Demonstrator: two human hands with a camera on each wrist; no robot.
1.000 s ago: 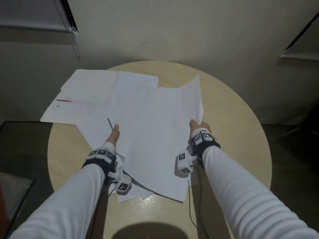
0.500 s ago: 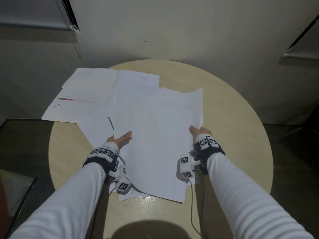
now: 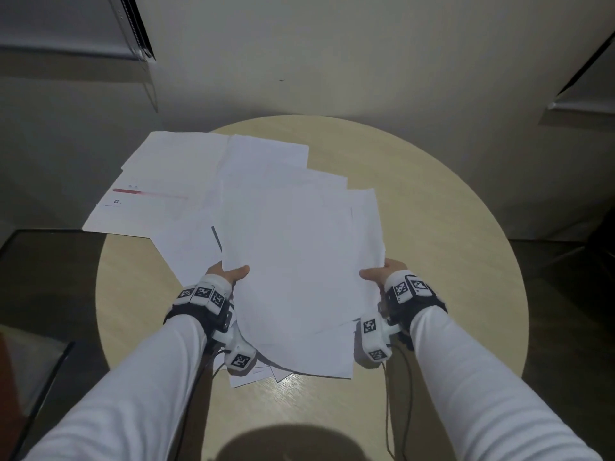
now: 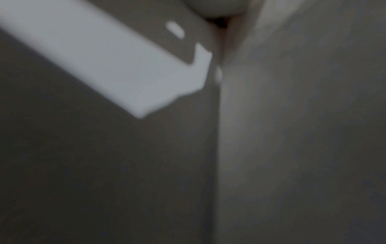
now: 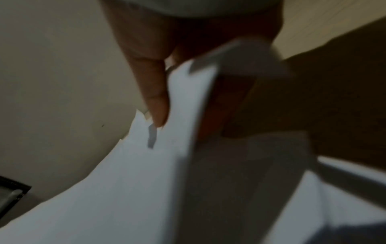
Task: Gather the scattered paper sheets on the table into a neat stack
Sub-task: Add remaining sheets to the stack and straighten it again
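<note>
A loose bundle of white paper sheets (image 3: 299, 261) is held above the round table (image 3: 449, 247), its edges uneven. My left hand (image 3: 229, 274) grips the bundle's left edge, thumb on top. On the opposite edge my right hand (image 3: 379, 272) pinches the sheets; the right wrist view shows its thumb (image 5: 155, 99) pressed on the paper (image 5: 125, 181). More sheets (image 3: 156, 194) lie spread at the table's back left, one with a red bar, overhanging the rim. A few small sheets (image 3: 253, 375) poke out below the bundle. The left wrist view is dark and blurred.
The beige table stands against a pale wall (image 3: 332, 54). A dark glass surface (image 3: 33, 294) sits low on the left. Cables (image 3: 387, 410) hang from my right wrist over the table's near edge.
The held sheets have swung from a slanted spread into a more upright, squarer bundle. My left hand moved right and took hold of its left edge; my hands are closer together.
</note>
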